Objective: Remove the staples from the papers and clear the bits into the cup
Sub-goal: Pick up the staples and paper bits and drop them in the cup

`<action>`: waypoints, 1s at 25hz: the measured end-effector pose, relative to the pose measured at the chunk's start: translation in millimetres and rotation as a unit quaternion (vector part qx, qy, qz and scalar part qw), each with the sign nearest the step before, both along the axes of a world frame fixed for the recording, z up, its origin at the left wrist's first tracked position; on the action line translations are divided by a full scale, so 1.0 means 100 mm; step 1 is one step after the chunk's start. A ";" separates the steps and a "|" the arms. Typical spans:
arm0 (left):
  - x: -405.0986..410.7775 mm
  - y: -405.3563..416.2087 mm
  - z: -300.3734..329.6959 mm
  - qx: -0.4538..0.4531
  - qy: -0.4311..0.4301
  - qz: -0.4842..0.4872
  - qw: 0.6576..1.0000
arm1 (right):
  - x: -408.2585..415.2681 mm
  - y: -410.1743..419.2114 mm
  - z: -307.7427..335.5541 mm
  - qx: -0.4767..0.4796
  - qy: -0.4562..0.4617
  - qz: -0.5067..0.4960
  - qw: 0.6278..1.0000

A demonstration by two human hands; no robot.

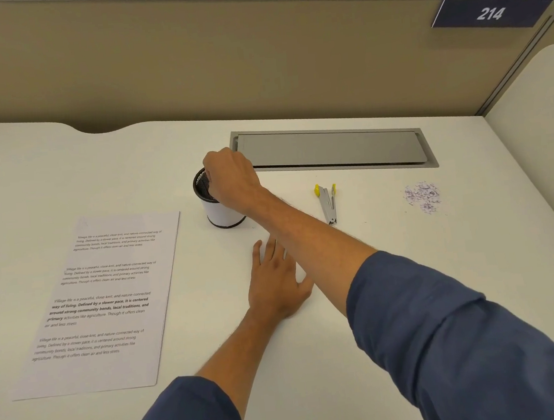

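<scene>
Mesh cup | right hand over rim, fingers bunched, contents unseen; left hand flat | step: dropping bits | next: far-right scraps

"214" on blue sign; papers printed with repeated paragraph starting "Village life is a peaceful, close-knit..."

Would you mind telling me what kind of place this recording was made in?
Most likely an office cubicle or numbered workstation: a white desk backed by a tan partition wall, a plate reading 214 on that partition, and a grey cable hatch set into the desktop.
</scene>
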State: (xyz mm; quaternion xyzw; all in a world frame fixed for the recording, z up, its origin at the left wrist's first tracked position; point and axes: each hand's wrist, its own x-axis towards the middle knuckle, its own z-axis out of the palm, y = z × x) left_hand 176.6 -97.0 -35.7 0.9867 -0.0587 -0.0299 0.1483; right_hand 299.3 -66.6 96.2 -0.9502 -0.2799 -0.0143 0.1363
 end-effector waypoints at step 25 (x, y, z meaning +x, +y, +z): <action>0.02 -0.02 -0.15 -0.040 -0.074 0.028 0.996 | 0.83 -0.65 -0.96 0.137 0.110 -0.093 0.980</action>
